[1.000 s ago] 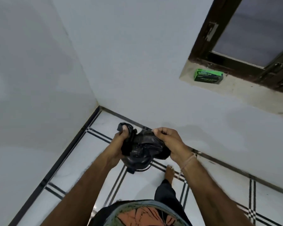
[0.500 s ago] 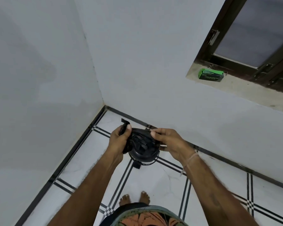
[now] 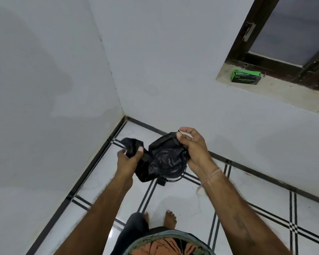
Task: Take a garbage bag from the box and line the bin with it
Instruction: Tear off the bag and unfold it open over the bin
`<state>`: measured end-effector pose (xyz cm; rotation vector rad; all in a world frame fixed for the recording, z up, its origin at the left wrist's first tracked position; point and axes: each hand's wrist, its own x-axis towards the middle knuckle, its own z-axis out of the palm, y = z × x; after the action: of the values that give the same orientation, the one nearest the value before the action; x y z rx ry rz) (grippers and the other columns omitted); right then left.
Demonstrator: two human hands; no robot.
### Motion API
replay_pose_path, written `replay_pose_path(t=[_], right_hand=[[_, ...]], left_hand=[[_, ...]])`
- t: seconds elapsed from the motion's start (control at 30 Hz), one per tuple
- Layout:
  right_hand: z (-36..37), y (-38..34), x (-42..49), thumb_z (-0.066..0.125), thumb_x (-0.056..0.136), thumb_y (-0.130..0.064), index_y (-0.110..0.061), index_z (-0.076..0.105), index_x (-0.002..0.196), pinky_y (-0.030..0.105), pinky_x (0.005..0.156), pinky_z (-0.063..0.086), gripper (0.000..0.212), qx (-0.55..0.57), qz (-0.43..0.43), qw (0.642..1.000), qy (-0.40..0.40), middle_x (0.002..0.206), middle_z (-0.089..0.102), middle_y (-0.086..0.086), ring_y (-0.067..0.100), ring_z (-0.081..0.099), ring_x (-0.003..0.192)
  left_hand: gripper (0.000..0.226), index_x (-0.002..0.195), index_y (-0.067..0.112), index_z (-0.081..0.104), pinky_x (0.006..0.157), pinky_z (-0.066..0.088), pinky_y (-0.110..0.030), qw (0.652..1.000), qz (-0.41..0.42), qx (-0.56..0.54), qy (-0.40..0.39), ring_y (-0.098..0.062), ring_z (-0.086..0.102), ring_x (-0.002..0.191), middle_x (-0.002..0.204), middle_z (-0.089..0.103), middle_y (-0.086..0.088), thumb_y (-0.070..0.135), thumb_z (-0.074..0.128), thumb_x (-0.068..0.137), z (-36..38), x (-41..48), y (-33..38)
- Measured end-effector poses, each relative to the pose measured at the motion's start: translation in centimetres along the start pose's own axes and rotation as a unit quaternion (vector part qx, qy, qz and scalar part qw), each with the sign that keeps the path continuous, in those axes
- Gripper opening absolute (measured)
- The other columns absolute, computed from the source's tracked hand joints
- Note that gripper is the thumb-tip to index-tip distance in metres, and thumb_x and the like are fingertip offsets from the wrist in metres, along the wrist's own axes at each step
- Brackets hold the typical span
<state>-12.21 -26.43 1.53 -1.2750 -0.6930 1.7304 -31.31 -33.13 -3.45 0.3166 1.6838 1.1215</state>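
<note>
A crumpled black garbage bag (image 3: 160,159) hangs between my two hands above the floor corner. My left hand (image 3: 130,158) pinches its left end. The bag's upper right edge is gripped by my right hand (image 3: 193,147). Beneath the bag a small black bin (image 3: 173,178) stands on the tiles, mostly hidden; only its wire rim and a foot show. The green garbage bag box (image 3: 245,76) lies on the window sill at the upper right, far from both hands.
Two white walls meet in a corner (image 3: 123,115) just behind the bin. A dark wooden window frame (image 3: 265,59) sits above the sill. My bare feet (image 3: 164,218) stand on white tiles with black lines.
My hands have moved apart, spreading the bag wider over the bin. The right hand has risen and the view has shifted slightly.
</note>
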Motion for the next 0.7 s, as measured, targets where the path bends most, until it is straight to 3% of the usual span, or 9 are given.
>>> replay_pose_path(t=[0.07, 0.13, 0.2, 0.27, 0.33, 0.4, 0.53, 0.6, 0.7], right_hand=[[1.0, -0.1, -0.1, 0.068, 0.098, -0.001, -0.011, 0.063, 0.113, 0.034, 0.079, 0.059, 0.019, -0.029, -0.007, 0.999, -0.025, 0.094, 0.071, 0.014, 0.021, 0.068, 0.079], [2.3, -0.4, -0.1, 0.068, 0.097, -0.002, -0.009, 0.062, 0.116, 0.032, 0.075, 0.060, 0.021, -0.054, -0.010, 0.997, -0.049, 0.091, 0.073, 0.012, 0.020, 0.070, 0.076], [3.7, -0.8, -0.1, 0.068, 0.097, -0.002, -0.008, 0.062, 0.116, 0.031, 0.070, 0.062, 0.021, -0.059, 0.005, 0.995, -0.076, 0.087, 0.075, 0.010, 0.020, 0.072, 0.073], [5.2, -1.1, 0.0, 0.067, 0.098, -0.002, -0.009, 0.063, 0.113, 0.030, 0.065, 0.062, 0.017, -0.041, 0.015, 0.995, -0.094, 0.084, 0.075, 0.010, 0.019, 0.073, 0.069], [6.4, -1.4, 0.2, 0.066, 0.099, -0.004, -0.009, 0.064, 0.109, 0.029, 0.063, 0.063, 0.012, -0.015, 0.014, 0.997, -0.074, 0.089, 0.074, 0.014, 0.020, 0.073, 0.070], [7.2, -1.0, 0.2, 0.065, 0.101, -0.015, -0.007, 0.065, 0.112, 0.030, 0.068, 0.064, 0.014, 0.026, -0.009, 0.999, -0.023, 0.105, 0.075, 0.018, 0.023, 0.076, 0.081], [7.3, 0.9, -1.2, 0.071, 0.086, -0.054, -0.010, 0.060, 0.137, 0.034, 0.090, 0.061, 0.068, 0.026, -0.064, 0.997, -0.031, 0.127, 0.074, 0.008, 0.023, 0.074, 0.115], [7.7, 2.1, -1.8, 0.079, 0.083, -0.045, -0.013, 0.061, 0.137, 0.037, 0.094, 0.061, 0.066, -0.008, -0.067, 0.997, -0.028, 0.121, 0.074, 0.007, 0.023, 0.074, 0.114], [8.5, 3.0, -2.1, 0.075, 0.093, -0.021, 0.000, 0.067, 0.125, 0.041, 0.094, 0.063, 0.039, 0.007, -0.077, 0.995, 0.058, 0.113, 0.076, 0.016, 0.028, 0.076, 0.104]], left_hand=[[0.084, 0.156, 0.015, 0.034, 0.119, 0.038, -0.051, 0.980, 0.110, 0.146, 0.076, -0.030, 0.039, 0.146, 0.159, 0.039, -0.011, 0.057, 0.068, 0.092, 0.1, -0.6, 0.8], [0.077, 0.152, 0.026, 0.042, 0.118, 0.038, -0.040, 0.959, 0.226, 0.168, 0.015, -0.015, 0.041, 0.143, 0.156, 0.044, 0.004, 0.070, 0.053, 0.090, 0.5, -1.4, 2.1], [0.060, 0.134, 0.032, 0.058, 0.103, 0.049, -0.022, 0.957, 0.218, 0.117, -0.151, -0.002, 0.058, 0.127, 0.138, 0.063, 0.012, 0.072, 0.051, 0.090, 0.9, -1.5, 4.3], [0.047, 0.114, 0.018, 0.070, 0.087, 0.057, -0.023, 0.943, 0.202, 0.099, -0.244, -0.015, 0.073, 0.105, 0.112, 0.076, -0.005, 0.060, 0.060, 0.095, 0.6, -0.4, 5.9], [0.041, 0.101, -0.002, 0.067, 0.080, 0.055, -0.042, 0.942, 0.210, 0.077, -0.251, -0.032, 0.068, 0.084, 0.093, 0.071, -0.025, 0.039, 0.067, 0.099, 0.2, 0.3, 6.9], [0.038, 0.096, -0.009, 0.062, 0.076, 0.049, -0.044, 0.948, 0.220, 0.045, -0.223, -0.029, 0.058, 0.079, 0.085, 0.064, -0.025, 0.028, 0.068, 0.100, -0.6, 1.1, 7.1], [0.022, 0.100, 0.002, 0.071, 0.076, 0.055, -0.040, 0.956, 0.224, 0.012, -0.191, -0.024, 0.068, 0.084, 0.099, 0.073, -0.027, 0.024, 0.067, 0.100, -1.7, 2.0, 7.6], [0.019, 0.102, 0.006, 0.073, 0.078, 0.058, -0.040, 0.954, 0.225, 0.008, -0.199, -0.024, 0.071, 0.087, 0.101, 0.075, -0.023, 0.023, 0.066, 0.101, -2.0, 2.3, 7.8], [0.021, 0.100, 0.010, 0.074, 0.075, 0.060, -0.035, 0.950, 0.221, 0.014, -0.218, -0.020, 0.072, 0.084, 0.094, 0.077, -0.015, 0.026, 0.062, 0.104, -2.2, 2.5, 7.6]])
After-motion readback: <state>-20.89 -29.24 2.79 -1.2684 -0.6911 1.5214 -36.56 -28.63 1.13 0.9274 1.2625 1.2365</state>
